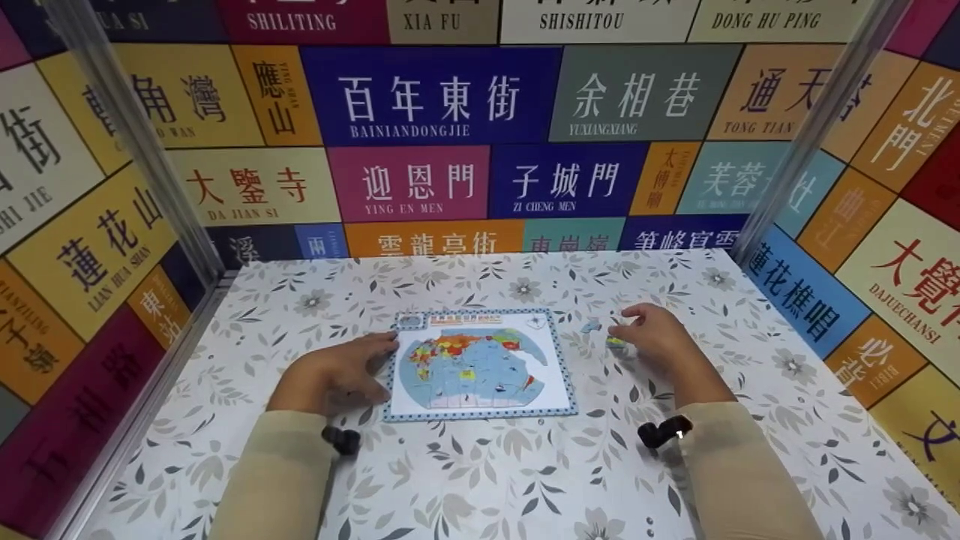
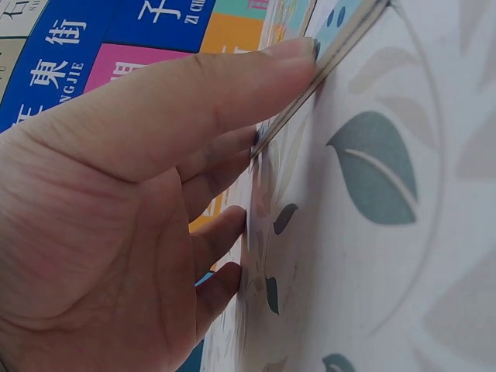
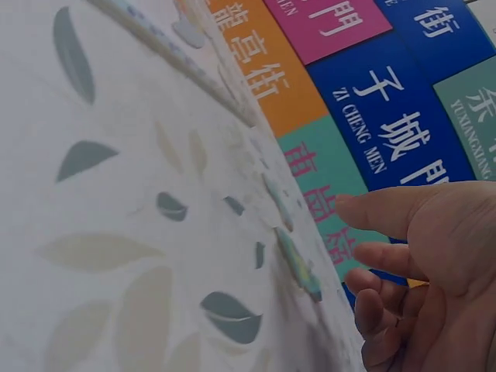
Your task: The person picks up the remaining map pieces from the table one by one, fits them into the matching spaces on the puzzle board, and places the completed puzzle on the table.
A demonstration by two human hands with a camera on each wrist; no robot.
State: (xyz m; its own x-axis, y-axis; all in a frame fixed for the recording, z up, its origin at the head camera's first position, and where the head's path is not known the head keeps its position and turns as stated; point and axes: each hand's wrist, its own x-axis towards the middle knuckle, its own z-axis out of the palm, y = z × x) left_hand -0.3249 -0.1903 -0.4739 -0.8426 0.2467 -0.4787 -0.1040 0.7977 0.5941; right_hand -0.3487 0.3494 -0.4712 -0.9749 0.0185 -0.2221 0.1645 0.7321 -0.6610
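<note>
Head view: world-map puzzle [image 1: 484, 371] mostly filled; spread left hand [image 1: 339, 369] touched it, loosely spread right hand [image 1: 658, 339] hung near unplaced pieces [image 3: 297, 265].

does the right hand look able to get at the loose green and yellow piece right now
Likely yes: the right hand is close beside the green and yellow piece, its fingers appear to hold nothing, and nothing visible blocks the way.

Right-hand grip [image 3: 447, 249]: lower right, fingers loosely bent, near the pieces. Pieces [image 3: 298, 267]: two, flat; nearer one green and yellow. Surface [image 3: 136, 201]: white, leaf-printed. Board [image 3: 177, 60]: edge, upper left. Wall [image 3: 353, 70]: lettered panels, orange, pink, blue, teal.
</note>
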